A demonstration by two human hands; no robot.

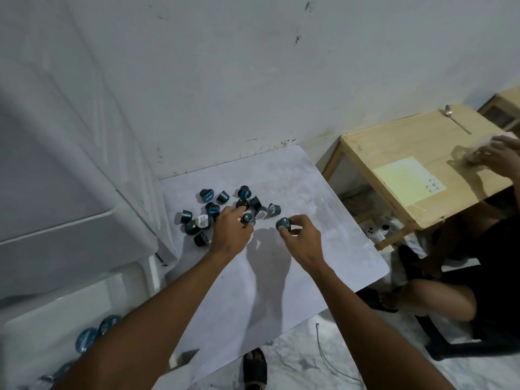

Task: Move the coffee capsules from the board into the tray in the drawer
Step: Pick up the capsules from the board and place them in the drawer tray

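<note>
Several dark teal coffee capsules (pixel 206 193) lie scattered at the far left of a pale marbled board (pixel 295 249). My left hand (pixel 232 230) is over the pile, its fingers closed on one capsule (pixel 247 218). My right hand (pixel 302 237) hovers just right of the pile and pinches another capsule (pixel 283 223). At the bottom left is a white tray (pixel 36 333) in the drawer, and a few capsules (pixel 87 339) lie in it, foil tops up. My left forearm hides part of the tray.
White drawer fronts (pixel 70 220) stand to the left of the board, against a white wall. A wooden table (pixel 416 156) with a spoon (pixel 455 119) and a yellow sheet stands at the right, where another person sits. A sandalled foot (pixel 254 367) and a thin cable lie on the floor.
</note>
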